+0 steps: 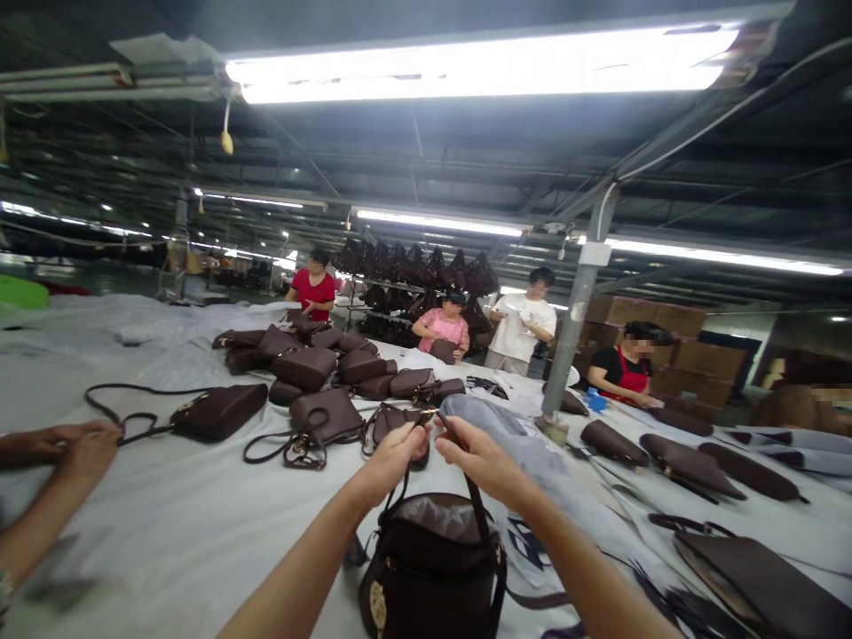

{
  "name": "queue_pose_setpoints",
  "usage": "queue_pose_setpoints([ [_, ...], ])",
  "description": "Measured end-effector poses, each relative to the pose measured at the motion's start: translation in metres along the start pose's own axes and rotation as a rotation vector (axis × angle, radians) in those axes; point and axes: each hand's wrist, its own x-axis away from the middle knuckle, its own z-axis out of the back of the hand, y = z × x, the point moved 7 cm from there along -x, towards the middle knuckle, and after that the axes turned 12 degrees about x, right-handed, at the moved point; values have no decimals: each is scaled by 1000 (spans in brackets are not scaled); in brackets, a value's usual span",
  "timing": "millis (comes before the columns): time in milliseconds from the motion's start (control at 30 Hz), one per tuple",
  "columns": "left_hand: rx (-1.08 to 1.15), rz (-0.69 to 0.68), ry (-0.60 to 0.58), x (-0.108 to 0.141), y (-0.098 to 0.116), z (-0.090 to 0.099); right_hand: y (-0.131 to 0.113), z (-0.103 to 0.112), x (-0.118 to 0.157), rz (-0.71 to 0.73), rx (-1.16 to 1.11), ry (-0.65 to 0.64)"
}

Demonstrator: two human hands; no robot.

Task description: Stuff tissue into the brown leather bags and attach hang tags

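Note:
A dark brown handbag (439,568) stands upright in front of me, its top open on a crumpled clear plastic lining (443,513). Above it, my left hand (398,457) pinches one end of the bag's strap (477,506). My right hand (476,448) grips the strap close by, fingers curled. Between the two sets of fingertips shows a small gold-coloured metal fitting (429,414). A round gold ornament (378,605) hangs on the bag's left side. Whether the two strap ends are joined cannot be made out.
Several brown bags (306,366) lie heaped on the white-covered table (200,524). At left, a co-worker's hands (86,448) hold another bag's strap. A grey post (579,328) rises at right. More bags (759,568) and loose straps lie on the right. Several people work beyond.

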Motion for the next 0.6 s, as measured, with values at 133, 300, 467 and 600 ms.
queue_pose_setpoints([
  [133, 255, 89, -44, 1, -10, -18, -18, 9, -26, -8, 32, 185],
  [300, 503, 152, -70, 2, -22, -41, -30, 12, -43, -73, 20, 355],
  [467, 536, 175, 5, 2, -32, -35, -28, -5, -36, -102, 6, 282],
  [600, 562, 106, 113, -3, -24, -10, -4, -44, 3, -185, -156, 17],
])
